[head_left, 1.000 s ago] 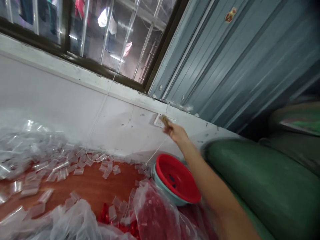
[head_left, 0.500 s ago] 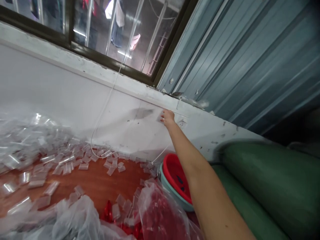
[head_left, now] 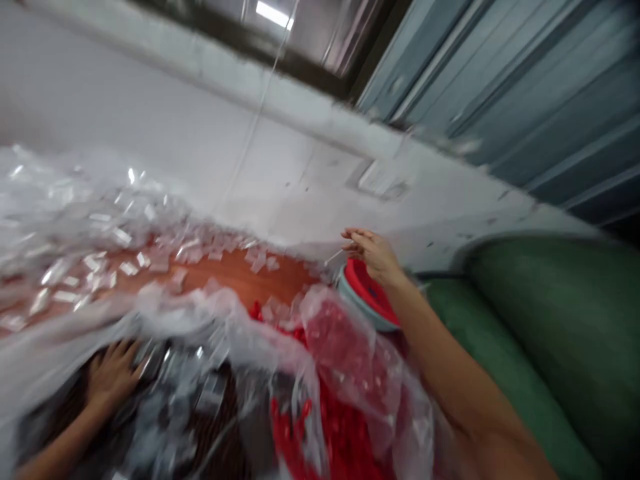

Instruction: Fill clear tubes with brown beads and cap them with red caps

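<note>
My right hand [head_left: 374,256] reaches out above a red basin [head_left: 361,275], its blurred fingers stretched out and slightly apart. A thin white cord [head_left: 332,257] runs up to the fingertips; whether they touch it I cannot tell. The red basin sits inside a pale blue-green one [head_left: 350,298]. At the lower left, my left hand [head_left: 113,377] lies with fingers spread on a dark surface. Beside it are shiny clear plastic pieces [head_left: 167,407] in front of a crumpled clear plastic bag [head_left: 200,313].
Many clear plastic pieces [head_left: 95,263] cover the reddish-brown surface [head_left: 240,273] along the white wall. A clear bag of red items [head_left: 345,333] lies at the centre. Large green bulky shapes [head_left: 550,300] stand at the right. A wall outlet plate [head_left: 380,179] is below the window ledge.
My right hand has come down from the wall near the outlet to above the basins. My left hand has come into view at the lower left, and the view has tilted down.
</note>
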Demonstrator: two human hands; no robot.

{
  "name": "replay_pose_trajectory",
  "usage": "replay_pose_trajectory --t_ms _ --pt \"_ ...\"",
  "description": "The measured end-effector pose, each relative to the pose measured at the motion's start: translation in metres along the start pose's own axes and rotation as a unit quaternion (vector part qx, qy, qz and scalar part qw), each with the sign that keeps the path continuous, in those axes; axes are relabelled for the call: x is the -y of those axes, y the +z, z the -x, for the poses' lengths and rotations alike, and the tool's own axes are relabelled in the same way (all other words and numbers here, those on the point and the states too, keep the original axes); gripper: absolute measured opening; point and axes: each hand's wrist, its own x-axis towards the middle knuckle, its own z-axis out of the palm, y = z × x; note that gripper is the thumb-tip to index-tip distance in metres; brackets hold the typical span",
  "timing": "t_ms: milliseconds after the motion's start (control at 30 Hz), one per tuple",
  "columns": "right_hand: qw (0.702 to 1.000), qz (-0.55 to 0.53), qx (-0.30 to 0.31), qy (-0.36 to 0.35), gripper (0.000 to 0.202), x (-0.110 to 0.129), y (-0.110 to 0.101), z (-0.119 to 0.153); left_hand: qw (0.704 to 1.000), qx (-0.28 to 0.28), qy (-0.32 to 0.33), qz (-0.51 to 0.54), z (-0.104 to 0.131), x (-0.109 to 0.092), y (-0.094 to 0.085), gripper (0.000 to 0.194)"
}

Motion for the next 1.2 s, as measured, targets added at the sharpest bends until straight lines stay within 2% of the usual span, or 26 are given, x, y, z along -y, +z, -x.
replay_pose_trajectory --t_ms 67,100,133,167,200,267,333,400,500,567,667,767,833,900,967,1033,1133,1200 --pt "0.994 0.055 0.097 0.001 0.015 -0.042 0.009 0.075 0.999 0.034 0.026 0.001 0.008 -0.006 -0.016 0.047" --pt "0.987 0.089 0.135 0.006 0.017 -0.063 0.014 0.114 0.998 0.046 0.049 0.019 0.008 -0.009 -0.02 0.056" --pt "0.978 0.12 0.169 0.017 0.017 -0.083 0.02 0.153 0.997 0.05 0.045 0.031 0.005 -0.01 -0.022 0.062" --pt "0.968 0.15 0.201 0.028 0.018 -0.102 0.026 0.191 0.998 0.05 0.026 0.036 0.003 -0.011 -0.02 0.061" --pt "0.956 0.176 0.234 0.036 0.02 -0.12 0.032 0.229 0.998 0.048 0.003 0.041 0.0 -0.01 -0.016 0.053" --pt "0.934 0.204 0.292 0.036 0.022 -0.151 0.047 0.296 0.997 0.064 -0.016 0.05 -0.002 -0.004 -0.005 0.053" --pt "0.92 0.219 0.324 0.037 0.024 -0.175 0.062 0.347 0.995 0.084 -0.015 0.06 -0.002 0.004 0.005 0.059" --pt "0.918 0.225 0.324 0.041 0.027 -0.191 0.076 0.377 0.993 0.099 -0.002 0.058 -0.002 0.011 0.013 0.061" --pt "0.924 0.235 0.3 0.04 0.029 -0.201 0.094 0.385 0.993 0.114 0.015 0.039 0.003 0.017 0.013 0.063" --pt "0.918 0.27 0.287 0.029 0.03 -0.2 0.107 0.375 0.995 0.087 0.03 0.026 0.015 0.018 0.005 0.061" --pt "0.877 0.388 0.283 0.016 0.028 -0.192 0.129 0.356 0.991 0.038 0.123 0.027 0.048 0.015 -0.011 0.047" --pt "0.823 0.479 0.303 0.025 0.027 -0.185 0.159 0.347 0.966 0.073 0.244 0.039 0.088 0.005 -0.018 0.037" --pt "0.804 0.503 0.316 0.025 0.029 -0.181 0.181 0.346 0.953 0.095 0.287 0.028 0.108 -0.002 -0.015 0.04" --pt "0.795 0.516 0.319 0.016 0.03 -0.178 0.204 0.348 0.946 0.103 0.306 0.01 0.116 -0.005 -0.008 0.043" --pt "0.793 0.518 0.321 0.004 0.03 -0.176 0.223 0.348 0.95 0.098 0.295 -0.01 0.112 -0.003 -0.003 0.039" --pt "0.798 0.508 0.324 0.002 0.028 -0.176 0.236 0.349 0.965 0.079 0.248 -0.035 0.101 0.004 -0.003 0.035" --pt "0.808 0.486 0.334 0.005 0.028 -0.179 0.243 0.357 0.986 0.028 0.147 -0.073 0.086 0.015 -0.012 0.037" --pt "0.814 0.474 0.334 0.002 0.028 -0.184 0.243 0.367 0.987 0.009 0.14 -0.073 0.084 0.013 -0.02 0.043"
